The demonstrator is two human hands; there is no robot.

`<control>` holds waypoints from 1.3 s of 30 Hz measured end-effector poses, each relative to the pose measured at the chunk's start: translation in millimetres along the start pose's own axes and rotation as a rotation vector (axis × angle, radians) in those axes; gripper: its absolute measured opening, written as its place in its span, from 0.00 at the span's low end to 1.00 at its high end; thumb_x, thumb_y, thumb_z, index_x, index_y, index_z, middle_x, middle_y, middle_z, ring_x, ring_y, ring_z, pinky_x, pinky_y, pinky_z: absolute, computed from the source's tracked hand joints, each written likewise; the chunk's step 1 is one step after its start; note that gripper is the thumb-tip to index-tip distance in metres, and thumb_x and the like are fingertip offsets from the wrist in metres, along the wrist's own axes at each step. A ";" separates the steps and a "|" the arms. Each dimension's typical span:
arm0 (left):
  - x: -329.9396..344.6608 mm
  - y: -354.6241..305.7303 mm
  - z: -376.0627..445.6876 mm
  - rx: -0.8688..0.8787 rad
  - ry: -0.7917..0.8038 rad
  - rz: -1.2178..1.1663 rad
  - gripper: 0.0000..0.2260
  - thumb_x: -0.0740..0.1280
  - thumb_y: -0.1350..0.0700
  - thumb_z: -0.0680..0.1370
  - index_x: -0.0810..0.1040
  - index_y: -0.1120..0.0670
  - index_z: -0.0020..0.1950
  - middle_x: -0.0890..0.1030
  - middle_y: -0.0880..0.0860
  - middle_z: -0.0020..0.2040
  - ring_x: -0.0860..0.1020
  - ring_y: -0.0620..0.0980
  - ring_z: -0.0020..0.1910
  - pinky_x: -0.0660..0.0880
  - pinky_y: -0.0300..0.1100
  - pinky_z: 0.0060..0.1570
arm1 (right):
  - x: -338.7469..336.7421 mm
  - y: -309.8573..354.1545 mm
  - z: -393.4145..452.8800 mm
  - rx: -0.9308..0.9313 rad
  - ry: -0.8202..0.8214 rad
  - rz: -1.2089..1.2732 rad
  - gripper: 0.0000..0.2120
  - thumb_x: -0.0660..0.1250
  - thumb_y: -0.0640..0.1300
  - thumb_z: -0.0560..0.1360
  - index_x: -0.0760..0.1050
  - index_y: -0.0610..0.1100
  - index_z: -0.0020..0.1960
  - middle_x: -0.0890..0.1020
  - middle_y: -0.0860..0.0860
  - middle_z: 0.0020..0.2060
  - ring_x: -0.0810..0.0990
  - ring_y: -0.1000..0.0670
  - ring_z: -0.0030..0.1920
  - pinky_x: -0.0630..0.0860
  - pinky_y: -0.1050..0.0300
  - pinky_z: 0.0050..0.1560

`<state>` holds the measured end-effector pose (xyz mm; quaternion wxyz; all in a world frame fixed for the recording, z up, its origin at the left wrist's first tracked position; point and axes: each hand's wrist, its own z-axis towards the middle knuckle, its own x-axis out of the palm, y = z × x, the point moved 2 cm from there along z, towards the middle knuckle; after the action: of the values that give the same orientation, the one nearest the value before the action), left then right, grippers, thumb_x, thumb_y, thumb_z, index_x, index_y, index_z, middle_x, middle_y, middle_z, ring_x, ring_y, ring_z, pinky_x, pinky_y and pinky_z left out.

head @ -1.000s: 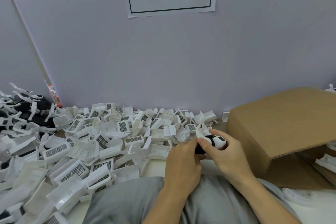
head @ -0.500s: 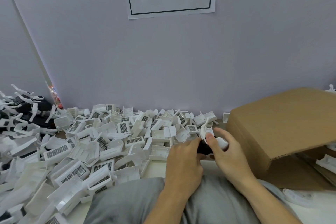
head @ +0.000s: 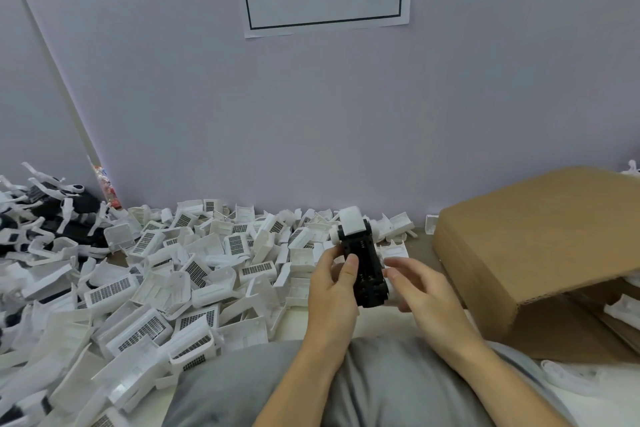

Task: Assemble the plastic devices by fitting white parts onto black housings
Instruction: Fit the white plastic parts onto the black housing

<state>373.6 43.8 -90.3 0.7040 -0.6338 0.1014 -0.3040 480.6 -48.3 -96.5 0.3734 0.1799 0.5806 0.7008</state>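
Two bare hands meet over the near middle of the worktop, holding one long black plastic housing tilted up, with one white block-shaped plastic part seated on its far end. Left hand grips the housing, thumb curled across its dark face. Right hand lies against the housing's right side; its palm side is hidden, so I cannot tell whether it grips. Heaped white grilled plastic parts, too many to count, cover the worktop's left side. One brown cardboard box sits at the right edge, cut off by the frame.
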 end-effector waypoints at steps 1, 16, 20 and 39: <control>0.2 -0.6 -0.4 -0.004 0.004 0.002 0.08 0.63 0.57 0.84 0.79 0.48 0.57 0.86 0.49 0.44 0.83 0.47 0.40 0.72 0.36 0.29 | -0.1 0.1 0.1 -0.010 0.010 -0.016 0.08 0.65 0.41 0.81 0.80 0.47 0.58 0.85 0.54 0.51 0.81 0.62 0.48 0.74 0.69 0.43; -3.4 6.5 5.6 -0.049 -0.066 -0.030 0.06 0.65 0.55 0.83 0.77 0.57 0.54 0.85 0.58 0.40 0.83 0.55 0.36 0.79 0.58 0.47 | 2.6 9.9 -5.9 -0.390 -0.050 -0.229 0.05 0.68 0.63 0.69 0.80 0.70 0.44 0.80 0.53 0.35 0.72 0.55 0.32 0.68 0.65 0.33; -3.3 9.8 8.8 -0.107 -0.089 -0.050 0.09 0.66 0.53 0.82 0.79 0.59 0.55 0.86 0.55 0.43 0.85 0.52 0.42 0.80 0.56 0.52 | 5.1 6.9 -7.0 -0.440 -0.054 -0.339 0.15 0.72 0.55 0.71 0.76 0.75 0.49 0.79 0.65 0.45 0.76 0.56 0.40 0.71 0.68 0.38; -3.3 3.7 9.0 -0.304 -0.046 -0.284 0.10 0.61 0.63 0.83 0.75 0.63 0.62 0.81 0.62 0.47 0.80 0.58 0.42 0.81 0.48 0.38 | 1.2 14.6 -9.6 -0.586 -0.234 -0.348 0.14 0.59 0.47 0.79 0.77 0.52 0.62 0.73 0.59 0.59 0.77 0.53 0.58 0.73 0.68 0.51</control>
<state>376.8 53.3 -93.1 0.5523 -0.7476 0.0395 -0.3668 468.7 -54.6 -85.4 0.5867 0.0428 0.3303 0.7381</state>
